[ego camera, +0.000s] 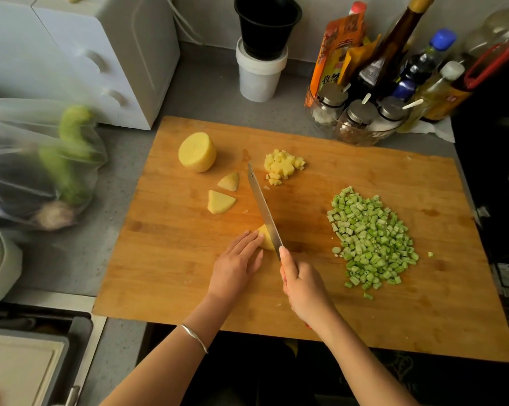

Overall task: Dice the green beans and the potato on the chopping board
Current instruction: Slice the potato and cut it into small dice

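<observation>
Centre frame, the left hand (235, 265) presses flat fingers on the potato wedge (265, 240); the right hand (303, 285) grips the knife (262, 206). Best to tuck fingertips back and slice evenly.

The board's (174, 282) near left part lies bare, open from the near edge and from the left. Its far right stretch, right of the potato dice (282, 166) and beyond the bean pile (370, 241), is bare too, as is the near right corner. The middle is blocked: the knife (262, 203) slants across it, gripped by the right hand (301, 284), and the left hand (237, 265) just beside it rests on a potato piece (267, 238). At far left a half potato (197, 152) and two wedges (219, 202) sit close together. Jars (355, 118) and bottles (393, 48) crowd the far right edge, and a white tub (259, 77) stands farther back. A bag (42, 165) fills the left counter (124, 177), leaving a strip beside the board.
</observation>
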The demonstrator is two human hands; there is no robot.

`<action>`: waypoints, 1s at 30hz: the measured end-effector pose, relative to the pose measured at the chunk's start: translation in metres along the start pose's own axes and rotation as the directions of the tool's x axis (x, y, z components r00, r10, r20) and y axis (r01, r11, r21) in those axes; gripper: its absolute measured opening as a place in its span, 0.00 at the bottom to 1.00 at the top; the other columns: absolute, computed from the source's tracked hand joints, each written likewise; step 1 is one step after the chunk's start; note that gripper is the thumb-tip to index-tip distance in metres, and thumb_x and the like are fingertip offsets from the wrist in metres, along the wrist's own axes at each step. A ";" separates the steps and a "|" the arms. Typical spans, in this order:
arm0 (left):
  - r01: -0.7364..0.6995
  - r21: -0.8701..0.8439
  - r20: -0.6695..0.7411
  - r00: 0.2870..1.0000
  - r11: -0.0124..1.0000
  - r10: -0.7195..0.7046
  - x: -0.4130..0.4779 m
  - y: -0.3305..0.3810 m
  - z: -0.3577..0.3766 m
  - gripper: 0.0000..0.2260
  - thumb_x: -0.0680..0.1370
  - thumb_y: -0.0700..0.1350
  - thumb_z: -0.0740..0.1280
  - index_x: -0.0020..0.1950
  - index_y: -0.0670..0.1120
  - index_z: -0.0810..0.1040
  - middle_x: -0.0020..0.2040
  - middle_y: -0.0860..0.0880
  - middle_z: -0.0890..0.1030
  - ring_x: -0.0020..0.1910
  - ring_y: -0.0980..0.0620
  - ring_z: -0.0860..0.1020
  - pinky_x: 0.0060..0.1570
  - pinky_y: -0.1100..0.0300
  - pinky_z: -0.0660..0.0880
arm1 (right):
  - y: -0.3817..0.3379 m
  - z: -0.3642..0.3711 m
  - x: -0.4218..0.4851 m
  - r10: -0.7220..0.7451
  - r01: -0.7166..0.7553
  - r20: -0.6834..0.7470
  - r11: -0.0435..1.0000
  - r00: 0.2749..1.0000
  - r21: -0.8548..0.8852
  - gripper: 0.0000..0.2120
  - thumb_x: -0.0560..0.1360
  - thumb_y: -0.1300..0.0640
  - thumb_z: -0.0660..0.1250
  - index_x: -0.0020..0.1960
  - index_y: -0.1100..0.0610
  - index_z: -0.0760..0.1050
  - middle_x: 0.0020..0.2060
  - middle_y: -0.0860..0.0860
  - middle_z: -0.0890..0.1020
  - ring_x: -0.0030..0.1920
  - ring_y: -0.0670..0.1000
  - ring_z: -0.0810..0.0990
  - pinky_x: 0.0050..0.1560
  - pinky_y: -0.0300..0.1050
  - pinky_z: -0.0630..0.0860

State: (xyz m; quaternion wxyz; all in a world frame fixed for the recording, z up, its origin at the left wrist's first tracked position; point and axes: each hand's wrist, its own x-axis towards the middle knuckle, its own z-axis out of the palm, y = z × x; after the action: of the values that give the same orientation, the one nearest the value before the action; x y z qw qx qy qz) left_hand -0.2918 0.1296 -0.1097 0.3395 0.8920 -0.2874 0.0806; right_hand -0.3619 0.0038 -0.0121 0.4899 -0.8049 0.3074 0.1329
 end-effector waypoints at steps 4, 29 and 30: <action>0.022 -0.018 0.011 1.000 1.000 -0.022 0.001 -0.001 0.000 0.16 0.78 0.50 0.61 0.59 0.44 0.81 0.58 0.48 0.81 0.60 0.51 0.78 0.55 0.60 0.74 | -0.001 0.003 0.002 -0.001 0.001 -0.005 1.000 1.000 -0.023 0.26 0.81 0.39 0.49 0.29 0.51 0.64 0.21 0.47 0.67 0.25 0.48 0.66 0.29 0.43 0.62; 0.063 0.100 0.012 0.998 0.993 -0.065 -0.018 -0.002 -0.018 0.19 0.80 0.53 0.56 0.66 0.45 0.76 0.64 0.49 0.77 0.62 0.51 0.73 0.61 0.54 0.68 | 0.000 0.002 0.000 -0.014 0.006 0.045 0.985 0.999 0.173 0.27 0.80 0.37 0.51 0.30 0.54 0.63 0.19 0.46 0.64 0.20 0.44 0.62 0.26 0.40 0.59; 0.062 0.109 0.013 0.998 0.992 -0.064 -0.019 -0.002 -0.019 0.19 0.81 0.54 0.56 0.65 0.46 0.76 0.63 0.49 0.77 0.62 0.51 0.72 0.60 0.54 0.69 | -0.001 0.002 0.000 -0.010 0.001 0.049 0.985 0.999 0.175 0.26 0.80 0.37 0.51 0.31 0.54 0.63 0.19 0.46 0.64 0.20 0.44 0.62 0.26 0.40 0.59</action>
State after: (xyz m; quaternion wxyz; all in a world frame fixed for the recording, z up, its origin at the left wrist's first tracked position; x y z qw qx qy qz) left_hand -0.3051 0.1517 -0.1030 0.2904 0.9184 -0.2573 0.0779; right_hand -0.3607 0.0061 -0.0122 0.5667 -0.7560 0.3032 0.1241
